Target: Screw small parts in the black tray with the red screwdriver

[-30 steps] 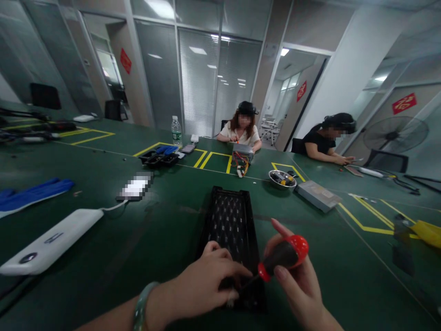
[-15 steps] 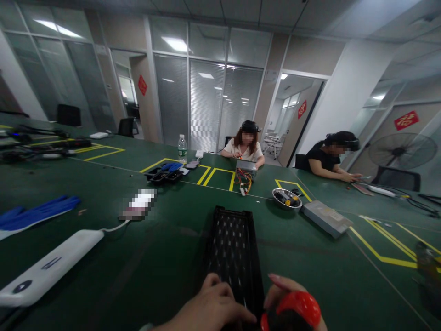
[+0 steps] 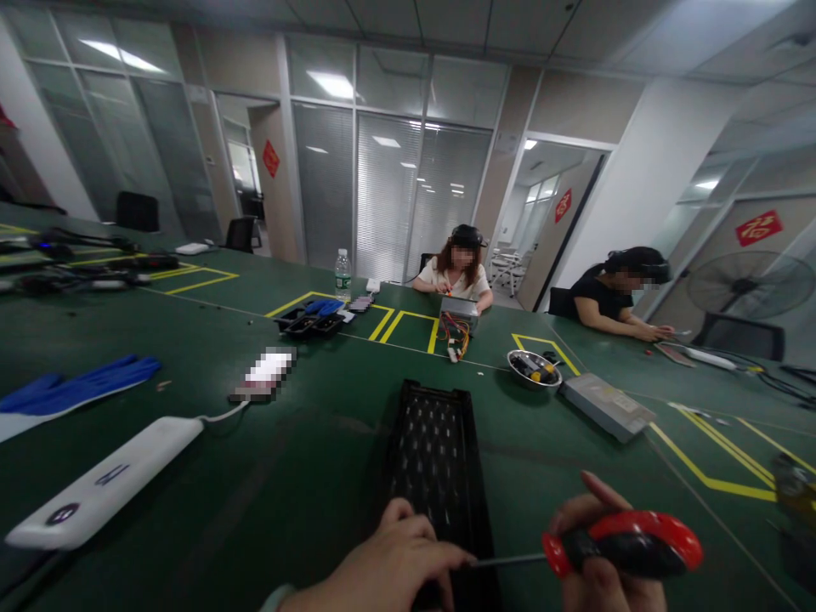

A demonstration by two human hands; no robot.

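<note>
Where right hand (image 3: 599, 578) closes: round screwdriver (image 3: 647, 544), three o'clock from left hand (image 3: 396, 557).
Left hand: half-curled over black tray (image 3: 433, 450); hold unclear.

The fat plastic screwdriver handle (image 3: 643, 544) is red and black. The long black tray (image 3: 430, 450) has rows of pale marks.

Bare left grip (image 3: 396, 563): back upward, knuckles bent, index finger stretched toward the right grip.
Left wrist (image 3: 307, 600): low, cut by the bottom edge.
Bare right grip (image 3: 597, 588): closed, running off the bottom edge.
Right index finger (image 3: 604, 491): raised, tip up and leftward.
Right thumb (image 3: 602, 573): near side, nail showing.
Spacing: grips apart, side by side.
</note>
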